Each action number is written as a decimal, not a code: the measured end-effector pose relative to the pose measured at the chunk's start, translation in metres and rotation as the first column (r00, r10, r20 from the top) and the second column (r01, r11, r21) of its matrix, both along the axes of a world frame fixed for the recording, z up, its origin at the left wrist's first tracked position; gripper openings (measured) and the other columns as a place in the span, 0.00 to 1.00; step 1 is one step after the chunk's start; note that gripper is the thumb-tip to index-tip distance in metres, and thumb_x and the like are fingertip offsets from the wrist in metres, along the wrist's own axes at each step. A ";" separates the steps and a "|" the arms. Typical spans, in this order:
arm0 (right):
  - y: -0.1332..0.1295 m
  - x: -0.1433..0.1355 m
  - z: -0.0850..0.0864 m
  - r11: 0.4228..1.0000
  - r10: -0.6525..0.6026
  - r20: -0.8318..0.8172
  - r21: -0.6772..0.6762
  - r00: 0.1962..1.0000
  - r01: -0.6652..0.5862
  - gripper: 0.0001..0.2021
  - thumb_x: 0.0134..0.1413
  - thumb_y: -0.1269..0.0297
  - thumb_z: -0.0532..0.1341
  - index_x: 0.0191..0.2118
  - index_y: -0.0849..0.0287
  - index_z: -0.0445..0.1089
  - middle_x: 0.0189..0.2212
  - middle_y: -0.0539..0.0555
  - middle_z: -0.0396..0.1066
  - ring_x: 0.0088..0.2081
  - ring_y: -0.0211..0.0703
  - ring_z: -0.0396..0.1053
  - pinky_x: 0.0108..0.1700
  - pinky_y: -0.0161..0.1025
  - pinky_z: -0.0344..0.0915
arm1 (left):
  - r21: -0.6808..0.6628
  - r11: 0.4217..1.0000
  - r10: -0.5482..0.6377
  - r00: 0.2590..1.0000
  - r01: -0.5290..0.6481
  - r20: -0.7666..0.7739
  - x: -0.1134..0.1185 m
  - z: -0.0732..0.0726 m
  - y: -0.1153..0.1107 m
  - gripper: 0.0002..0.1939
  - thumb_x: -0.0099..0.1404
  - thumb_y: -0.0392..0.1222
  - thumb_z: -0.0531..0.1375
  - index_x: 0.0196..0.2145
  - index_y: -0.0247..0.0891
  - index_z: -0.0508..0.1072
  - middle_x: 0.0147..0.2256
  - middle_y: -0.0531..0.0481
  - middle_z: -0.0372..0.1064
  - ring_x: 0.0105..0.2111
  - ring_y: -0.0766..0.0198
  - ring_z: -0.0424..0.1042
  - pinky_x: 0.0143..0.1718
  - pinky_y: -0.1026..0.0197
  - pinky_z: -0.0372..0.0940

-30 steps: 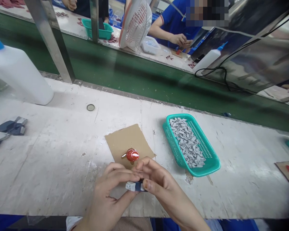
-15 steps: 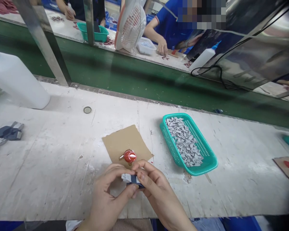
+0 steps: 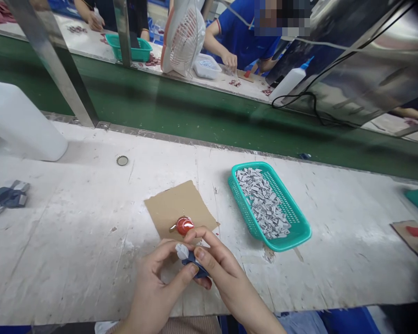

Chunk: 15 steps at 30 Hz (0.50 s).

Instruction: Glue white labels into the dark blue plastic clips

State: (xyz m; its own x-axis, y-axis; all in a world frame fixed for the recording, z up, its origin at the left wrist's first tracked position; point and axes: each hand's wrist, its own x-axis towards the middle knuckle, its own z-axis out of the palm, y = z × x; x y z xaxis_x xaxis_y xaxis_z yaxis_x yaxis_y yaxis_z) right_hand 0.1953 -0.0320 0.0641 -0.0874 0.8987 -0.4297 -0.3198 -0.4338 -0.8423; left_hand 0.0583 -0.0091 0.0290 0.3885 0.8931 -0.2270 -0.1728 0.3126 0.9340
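Both hands' grip stays pinched on small part (image 3: 190,259), now tilted, nearer red cap (image 3: 184,225).

- Left hand (image 3: 156,287) and right hand (image 3: 223,273) pinch a small dark-blue and white part (image 3: 190,260) between their fingertips.
- Just beyond the fingertips, a red cap (image 3: 184,225) lies on cardboard (image 3: 170,206).
- Farther right, a green basket (image 3: 301,229) holds grey pieces (image 3: 263,204).
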 end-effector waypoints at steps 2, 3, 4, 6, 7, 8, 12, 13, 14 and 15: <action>-0.002 0.000 0.002 1.000 0.014 0.037 0.005 0.999 -0.014 0.11 0.64 0.50 0.58 0.46 0.49 0.67 0.34 0.49 0.63 0.28 0.33 0.56 0.26 0.28 0.53 | -0.040 0.999 0.012 1.000 -0.011 0.024 0.001 0.002 0.000 0.05 0.61 0.43 0.66 0.36 0.42 0.79 0.34 0.51 0.75 0.34 0.61 0.74 0.38 0.62 0.69; -0.003 0.000 0.003 1.000 0.028 0.071 0.009 0.997 -0.028 0.12 0.65 0.50 0.57 0.48 0.49 0.68 0.36 0.50 0.65 0.29 0.33 0.58 0.27 0.29 0.56 | -0.062 0.998 0.013 0.999 -0.010 0.038 0.001 0.003 0.001 0.06 0.61 0.43 0.66 0.36 0.43 0.79 0.32 0.52 0.75 0.32 0.63 0.74 0.37 0.62 0.69; -0.003 0.001 0.005 0.999 0.039 0.119 0.017 0.992 -0.041 0.14 0.67 0.50 0.54 0.50 0.48 0.68 0.39 0.52 0.67 0.29 0.34 0.61 0.28 0.30 0.59 | -0.082 0.997 0.004 0.998 0.002 0.064 0.000 0.003 0.002 0.07 0.61 0.44 0.66 0.37 0.43 0.79 0.31 0.52 0.75 0.29 0.64 0.74 0.35 0.62 0.70; -0.004 0.008 0.009 0.995 0.051 0.253 0.073 0.966 -0.072 0.19 0.69 0.49 0.48 0.54 0.50 0.68 0.37 0.53 0.70 0.29 0.37 0.65 0.31 0.34 0.63 | -0.132 0.991 0.011 0.989 0.008 0.146 -0.003 0.006 0.005 0.09 0.61 0.44 0.66 0.40 0.45 0.79 0.31 0.52 0.76 0.28 0.65 0.73 0.35 0.63 0.70; -0.003 0.015 0.012 0.990 0.034 0.339 0.120 0.940 -0.079 0.21 0.70 0.50 0.46 0.53 0.53 0.69 0.34 0.54 0.71 0.28 0.38 0.65 0.31 0.36 0.63 | -0.181 0.983 0.037 0.982 -0.003 0.187 -0.006 0.007 0.007 0.10 0.62 0.45 0.65 0.42 0.45 0.79 0.32 0.52 0.76 0.29 0.65 0.73 0.35 0.64 0.70; -0.001 0.025 0.014 0.982 -0.010 0.437 0.172 0.899 -0.072 0.21 0.70 0.50 0.46 0.52 0.55 0.71 0.30 0.53 0.72 0.27 0.39 0.65 0.30 0.37 0.63 | -0.248 0.969 0.071 0.974 -0.016 0.216 -0.009 0.010 0.010 0.11 0.63 0.46 0.65 0.44 0.45 0.79 0.34 0.50 0.76 0.31 0.64 0.73 0.34 0.65 0.70; 0.018 0.085 0.017 0.943 -0.319 0.832 0.328 0.455 0.061 0.16 0.65 0.54 0.54 0.44 0.57 0.74 0.30 0.54 0.74 0.31 0.43 0.69 0.32 0.38 0.64 | -0.466 0.883 0.140 0.977 -0.051 0.158 -0.027 0.025 0.019 0.15 0.63 0.50 0.63 0.45 0.43 0.79 0.35 0.49 0.72 0.25 0.68 0.68 0.20 0.68 0.61; 0.025 0.103 0.015 0.948 -0.317 0.894 0.302 0.317 0.094 0.16 0.65 0.54 0.53 0.44 0.57 0.74 0.33 0.55 0.75 0.33 0.45 0.70 0.33 0.39 0.65 | -0.464 0.883 0.136 0.984 -0.069 0.114 -0.032 0.027 0.021 0.16 0.62 0.50 0.64 0.46 0.43 0.79 0.34 0.49 0.71 0.24 0.68 0.66 0.19 0.68 0.59; 0.032 0.120 0.013 0.964 -0.260 0.944 0.242 0.204 0.108 0.16 0.64 0.55 0.53 0.44 0.57 0.74 0.36 0.57 0.76 0.36 0.47 0.72 0.34 0.40 0.66 | -0.444 0.891 0.139 0.988 -0.097 0.063 -0.038 0.028 0.022 0.17 0.61 0.50 0.65 0.46 0.42 0.78 0.33 0.49 0.71 0.24 0.68 0.64 0.20 0.67 0.59; 0.038 0.135 0.009 0.980 -0.183 0.975 0.171 0.123 0.098 0.16 0.63 0.57 0.53 0.44 0.57 0.75 0.38 0.58 0.77 0.38 0.49 0.73 0.35 0.40 0.66 | -0.415 0.901 0.147 0.989 -0.127 0.014 -0.044 0.028 0.024 0.19 0.60 0.50 0.66 0.47 0.42 0.78 0.33 0.49 0.71 0.24 0.68 0.63 0.21 0.67 0.59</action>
